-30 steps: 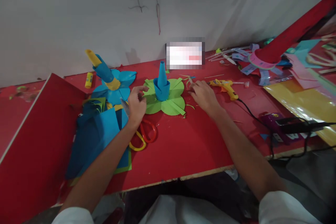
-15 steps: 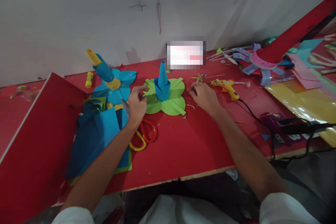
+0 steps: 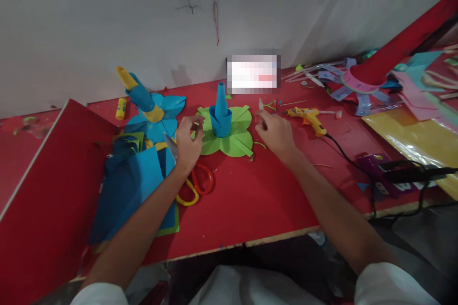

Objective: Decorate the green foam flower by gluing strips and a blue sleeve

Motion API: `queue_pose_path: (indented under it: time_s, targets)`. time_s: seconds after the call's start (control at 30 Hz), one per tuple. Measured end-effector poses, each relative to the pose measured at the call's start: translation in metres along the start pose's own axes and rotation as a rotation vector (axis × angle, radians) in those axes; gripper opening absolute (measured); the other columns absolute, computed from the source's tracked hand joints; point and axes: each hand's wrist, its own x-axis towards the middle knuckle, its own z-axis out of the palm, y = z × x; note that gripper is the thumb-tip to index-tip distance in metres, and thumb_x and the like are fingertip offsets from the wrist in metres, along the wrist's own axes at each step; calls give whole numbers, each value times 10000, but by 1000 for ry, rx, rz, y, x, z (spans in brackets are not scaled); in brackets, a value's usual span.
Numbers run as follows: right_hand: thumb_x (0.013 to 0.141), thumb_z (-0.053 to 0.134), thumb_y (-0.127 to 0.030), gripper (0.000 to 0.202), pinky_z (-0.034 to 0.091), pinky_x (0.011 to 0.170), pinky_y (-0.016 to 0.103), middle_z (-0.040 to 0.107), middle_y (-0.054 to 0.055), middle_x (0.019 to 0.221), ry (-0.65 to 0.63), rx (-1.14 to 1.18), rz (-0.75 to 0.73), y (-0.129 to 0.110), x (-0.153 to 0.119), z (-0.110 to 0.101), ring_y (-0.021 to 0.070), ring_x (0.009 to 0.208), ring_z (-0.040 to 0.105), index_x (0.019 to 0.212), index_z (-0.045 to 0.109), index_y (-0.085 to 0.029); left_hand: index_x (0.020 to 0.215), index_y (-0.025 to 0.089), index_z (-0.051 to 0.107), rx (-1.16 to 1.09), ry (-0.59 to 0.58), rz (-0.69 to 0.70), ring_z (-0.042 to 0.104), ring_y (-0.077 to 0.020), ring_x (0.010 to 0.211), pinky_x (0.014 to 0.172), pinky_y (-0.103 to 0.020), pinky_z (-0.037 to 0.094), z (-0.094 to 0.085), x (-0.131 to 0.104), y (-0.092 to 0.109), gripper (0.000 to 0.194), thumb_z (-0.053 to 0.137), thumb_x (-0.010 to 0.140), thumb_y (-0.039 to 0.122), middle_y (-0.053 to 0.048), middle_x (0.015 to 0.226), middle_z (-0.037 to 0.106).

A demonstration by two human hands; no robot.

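A green petal-shaped paper base (image 3: 240,129) lies flat between my hands. On its middle stands a blue paper cup (image 3: 221,126) with a narrow blue paper cone (image 3: 221,97) upright in it. My left hand (image 3: 189,145) is at the base's left edge, with thumb and fingers apart and nothing seen between them. To the right of the base, my right hand (image 3: 277,134) has curled fingers. A small pale pointed piece (image 3: 261,104) sticks up at its fingertips; its kind is unclear. Scissors (image 3: 203,178) with red and yellow handles lie partly under my left wrist.
A blue paper flower (image 3: 161,126) with a yellow-tipped tube and a glue stick (image 3: 121,108) are at left, behind blue paper sheets (image 3: 132,190). At right lie a yellow glue gun (image 3: 308,119) with its cord, and a purple device (image 3: 375,174). A blurred screen (image 3: 253,72) leans on the wall.
My right hand has shifted slightly left and its fingers are more curled; the pale piece has moved left with it. My left thumb and fingers have moved slightly toward the green base.
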Motion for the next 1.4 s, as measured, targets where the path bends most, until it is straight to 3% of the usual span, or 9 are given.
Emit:
queue_pose_path:
  time_s: [0.1, 0.2, 0.33, 0.43, 0.63, 0.8, 0.9, 1.07, 1.4]
  targets:
    - [936, 392, -149, 387, 503, 860, 378, 754, 83, 1025, 111, 307, -154, -6, -4, 0, 243, 952, 690, 1196, 665, -234, 1035, 219, 616, 68, -18, 33, 627, -146, 763, 720, -279, 475, 0, -7, 8, 99, 548, 992, 276, -25, 880, 669]
    - [919, 418, -130, 385, 515, 862, 351, 755, 62, 1039, 67, 472, -218, -10, -7, 6, 218, 946, 694, 1245, 593, -236, 997, 222, 620, 191, -160, 130, 576, -133, 596, 599, -268, 389, 2, -16, 11, 185, 552, 1024, 392, 19, 666, 610]
    - [908, 513, -147, 292, 495, 885, 345, 755, 71, 1027, -82, 357, -289, -12, -7, 14, 242, 1029, 671, 1178, 590, -228, 838, 218, 651, 384, -496, 481, 586, -150, 601, 579, -296, 337, 5, -22, 12, 354, 493, 1059, 445, -13, 644, 620]
    - [935, 506, -161, 234, 471, 885, 359, 756, 89, 1017, -159, 195, -315, -13, -6, 15, 256, 996, 655, 1131, 622, -216, 880, 214, 671, 430, -607, 614, 625, -165, 700, 597, -304, 365, 5, -21, 14, 345, 461, 1077, 404, -35, 752, 660]
    - [963, 491, -173, 263, 414, 756, 336, 739, 126, 979, -176, -74, -352, -18, -8, 9, 247, 859, 634, 1151, 676, -187, 1038, 199, 681, 598, -619, 595, 644, -221, 886, 701, -336, 456, 6, -19, 11, 223, 461, 1033, 165, -84, 987, 679]
    - [973, 499, -180, 258, 388, 717, 315, 733, 101, 938, -157, -90, -352, -19, -10, 9, 223, 817, 617, 1150, 685, -206, 1056, 200, 694, 615, -567, 476, 645, -247, 934, 729, -359, 487, 7, -20, 9, 239, 469, 1007, 136, -115, 1053, 679]
    - [976, 497, -175, 254, 400, 737, 312, 732, 92, 953, -149, -64, -351, -18, -10, 12, 220, 841, 621, 1151, 678, -213, 1055, 207, 700, 545, -639, 545, 645, -231, 941, 764, -345, 495, 4, -17, 12, 235, 474, 1008, 160, -96, 1045, 686]
    - [972, 511, -187, 230, 431, 772, 328, 738, 90, 966, -125, 36, -313, -15, -9, 15, 238, 882, 643, 1136, 670, -217, 1199, 237, 669, 275, -770, 589, 578, -261, 1215, 1059, -428, 440, -2, -13, 12, 466, 508, 829, 5, -88, 1272, 668]
    - [1037, 479, -474, 329, 511, 745, 319, 769, 67, 996, 137, 523, -102, -17, -7, 5, 188, 781, 674, 1087, 690, -227, 955, 230, 710, 420, -577, 406, 597, -273, 997, 861, -436, 420, 3, -13, -2, 318, 479, 892, 20, -78, 1021, 731]
